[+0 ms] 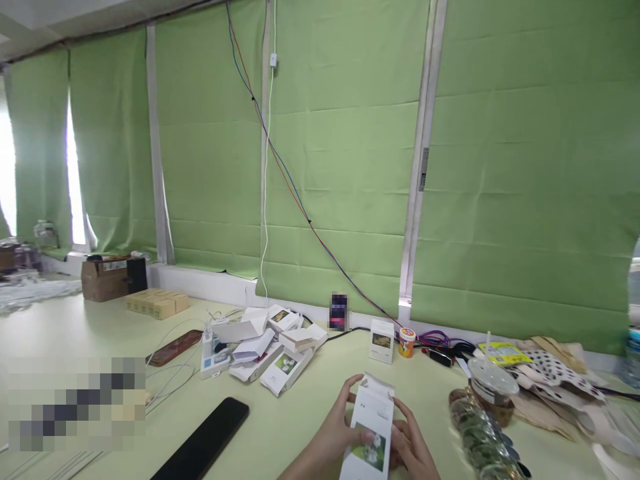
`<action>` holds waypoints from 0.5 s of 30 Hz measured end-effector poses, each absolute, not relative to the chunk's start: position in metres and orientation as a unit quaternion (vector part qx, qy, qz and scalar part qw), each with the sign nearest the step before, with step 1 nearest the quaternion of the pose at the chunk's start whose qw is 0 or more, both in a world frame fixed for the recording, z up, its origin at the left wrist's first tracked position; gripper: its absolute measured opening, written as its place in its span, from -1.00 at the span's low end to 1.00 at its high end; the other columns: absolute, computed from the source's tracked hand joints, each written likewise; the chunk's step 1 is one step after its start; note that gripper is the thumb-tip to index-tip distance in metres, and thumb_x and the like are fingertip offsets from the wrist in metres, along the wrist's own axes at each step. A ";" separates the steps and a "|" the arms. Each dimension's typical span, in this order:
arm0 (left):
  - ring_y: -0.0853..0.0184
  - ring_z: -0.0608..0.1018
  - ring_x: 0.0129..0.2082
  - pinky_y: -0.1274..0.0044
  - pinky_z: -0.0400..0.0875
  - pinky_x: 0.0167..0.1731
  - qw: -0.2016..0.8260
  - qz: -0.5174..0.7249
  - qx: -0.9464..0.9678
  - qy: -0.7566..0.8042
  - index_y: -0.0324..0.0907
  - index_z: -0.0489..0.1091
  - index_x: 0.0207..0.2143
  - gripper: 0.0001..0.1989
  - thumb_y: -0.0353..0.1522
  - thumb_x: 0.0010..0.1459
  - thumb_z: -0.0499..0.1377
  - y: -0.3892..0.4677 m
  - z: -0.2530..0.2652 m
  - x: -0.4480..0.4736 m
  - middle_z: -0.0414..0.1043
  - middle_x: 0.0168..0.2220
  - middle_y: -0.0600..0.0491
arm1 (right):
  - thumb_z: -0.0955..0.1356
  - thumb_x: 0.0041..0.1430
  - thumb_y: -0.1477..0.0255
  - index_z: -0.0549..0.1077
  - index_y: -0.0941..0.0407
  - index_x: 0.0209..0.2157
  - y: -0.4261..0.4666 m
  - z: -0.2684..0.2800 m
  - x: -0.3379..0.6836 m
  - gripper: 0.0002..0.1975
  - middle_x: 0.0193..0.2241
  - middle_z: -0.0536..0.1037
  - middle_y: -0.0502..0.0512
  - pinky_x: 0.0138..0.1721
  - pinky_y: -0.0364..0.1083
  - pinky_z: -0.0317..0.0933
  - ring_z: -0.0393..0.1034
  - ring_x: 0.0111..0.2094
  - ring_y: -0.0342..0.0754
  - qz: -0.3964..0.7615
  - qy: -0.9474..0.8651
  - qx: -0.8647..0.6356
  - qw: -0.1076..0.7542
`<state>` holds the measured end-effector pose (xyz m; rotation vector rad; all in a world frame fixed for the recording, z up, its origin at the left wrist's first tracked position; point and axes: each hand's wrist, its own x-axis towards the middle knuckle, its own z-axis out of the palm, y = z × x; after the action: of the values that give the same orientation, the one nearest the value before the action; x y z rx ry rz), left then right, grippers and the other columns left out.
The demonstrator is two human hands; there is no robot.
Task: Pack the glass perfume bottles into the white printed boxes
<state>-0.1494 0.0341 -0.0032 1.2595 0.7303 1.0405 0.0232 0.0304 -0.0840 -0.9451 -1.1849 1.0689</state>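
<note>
A small white carton [373, 415] with a flower picture stands tilted between my two hands, its top flap raised. My left hand [334, 427] grips the carton's left side, thumb across the front and a finger near the top edge. On the right side, my right hand [411, 443] holds it with fingers along the edge and partly behind. The carton's lower end is cut off by the frame. Beyond it, a closed white box [382, 341] with a brown picture stands upright beside an orange tub [407, 342] with a white lid.
Several flattened or open white cartons [286, 367] lie heaped by a power strip [215, 360]. A black phone-like slab [205, 440] lies front left, a reddish phone [175, 347] behind it. On the right are a lidded plastic cup [493, 383] and wrapped round pieces [480, 433].
</note>
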 end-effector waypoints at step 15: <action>0.21 0.57 -0.27 0.56 0.40 -0.44 0.645 0.443 0.552 0.286 0.03 0.35 0.03 -0.38 -0.24 -0.14 0.39 0.044 -0.004 -0.159 0.37 -0.13 0.03 | 0.34 0.00 -0.01 0.17 -0.01 0.11 0.027 -0.074 0.024 -0.31 -0.36 0.60 0.08 -0.41 -0.07 0.28 0.50 -0.41 0.05 0.478 -0.484 -0.351 0.644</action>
<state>-0.1595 0.0442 -0.0038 1.2575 0.6517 1.0094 0.0243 0.0272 -0.0743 -0.7988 -1.1014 1.0880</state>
